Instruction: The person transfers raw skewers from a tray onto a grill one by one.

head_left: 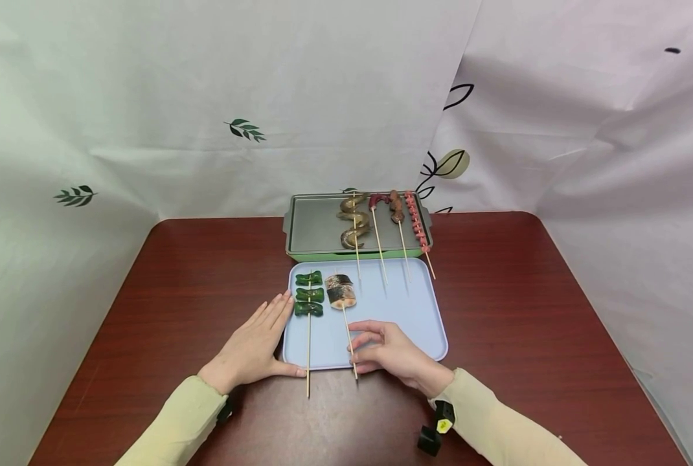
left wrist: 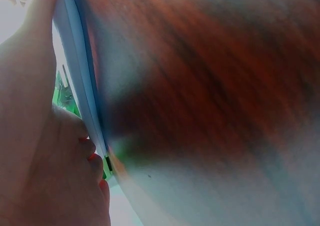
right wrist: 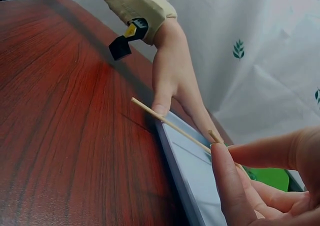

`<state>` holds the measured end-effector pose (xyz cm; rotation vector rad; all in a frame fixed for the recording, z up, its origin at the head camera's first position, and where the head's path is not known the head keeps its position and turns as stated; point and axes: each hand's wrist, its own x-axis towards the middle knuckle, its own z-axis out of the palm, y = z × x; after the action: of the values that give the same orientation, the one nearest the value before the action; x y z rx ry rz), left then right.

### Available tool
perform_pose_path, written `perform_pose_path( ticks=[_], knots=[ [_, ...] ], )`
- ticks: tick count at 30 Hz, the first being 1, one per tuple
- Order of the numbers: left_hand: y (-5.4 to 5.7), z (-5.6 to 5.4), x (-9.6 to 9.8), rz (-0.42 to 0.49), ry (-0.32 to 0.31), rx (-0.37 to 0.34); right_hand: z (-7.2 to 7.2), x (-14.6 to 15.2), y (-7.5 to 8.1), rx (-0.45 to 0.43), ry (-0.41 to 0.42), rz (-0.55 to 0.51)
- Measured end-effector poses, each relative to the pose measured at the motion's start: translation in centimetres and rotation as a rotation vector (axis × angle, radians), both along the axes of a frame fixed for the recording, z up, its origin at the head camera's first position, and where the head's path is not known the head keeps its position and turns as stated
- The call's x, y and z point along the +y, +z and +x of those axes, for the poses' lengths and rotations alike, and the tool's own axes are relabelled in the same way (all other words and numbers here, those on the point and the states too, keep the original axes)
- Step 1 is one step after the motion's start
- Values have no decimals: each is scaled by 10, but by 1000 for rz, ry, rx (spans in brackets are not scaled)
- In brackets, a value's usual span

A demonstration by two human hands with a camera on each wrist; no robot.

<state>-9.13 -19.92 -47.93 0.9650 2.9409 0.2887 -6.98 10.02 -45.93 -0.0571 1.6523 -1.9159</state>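
Observation:
A light blue tray (head_left: 405, 310) carries a skewer of green pepper pieces (head_left: 309, 295) and, to its right, a skewer of dark-skinned, pale fish-like chunks (head_left: 340, 291). My right hand (head_left: 394, 355) pinches the lower stick of the chunk skewer between thumb and fingers; in the right wrist view the stick's end (right wrist: 215, 137) pokes out above the fingertips. My left hand (head_left: 256, 349) lies against the tray's left edge, fingers straight, thumb at the front edge by the pepper skewer's stick. The left wrist view has this hand (left wrist: 55, 156) along the tray rim (left wrist: 82, 60).
Behind the tray stands a green grill with a grey plate (head_left: 317, 223). It bears a wavy brown skewer (head_left: 355, 221), a dark red curled one (head_left: 375, 200), a brown meat one (head_left: 397, 207) and a pink-piece one (head_left: 418, 223), sticks overhanging the front. White cloth (head_left: 323, 97) surrounds the table.

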Motion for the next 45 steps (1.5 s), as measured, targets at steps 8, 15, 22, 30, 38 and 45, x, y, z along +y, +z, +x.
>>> perform_pose_path(
  ticks=[8, 15, 22, 30, 38, 45],
  knots=[
    [2, 1, 1, 9, -4, 11, 2, 2, -5, 3, 12, -19],
    [1, 2, 0, 8, 2, -4, 5, 4, -3, 5, 33, -17],
    [0, 2, 1, 22, -6, 12, 9, 3, 3, 19, 51, -29],
    [0, 2, 0, 52, -20, 43, 12, 1, 13, 57, 76, -58],
    [2, 1, 0, 28, -6, 19, 6, -3, 28, 137, 95, -50],
    [3, 0, 1, 26, -3, 7, -8, -7, 47, 216, 77, -18]
  ],
)
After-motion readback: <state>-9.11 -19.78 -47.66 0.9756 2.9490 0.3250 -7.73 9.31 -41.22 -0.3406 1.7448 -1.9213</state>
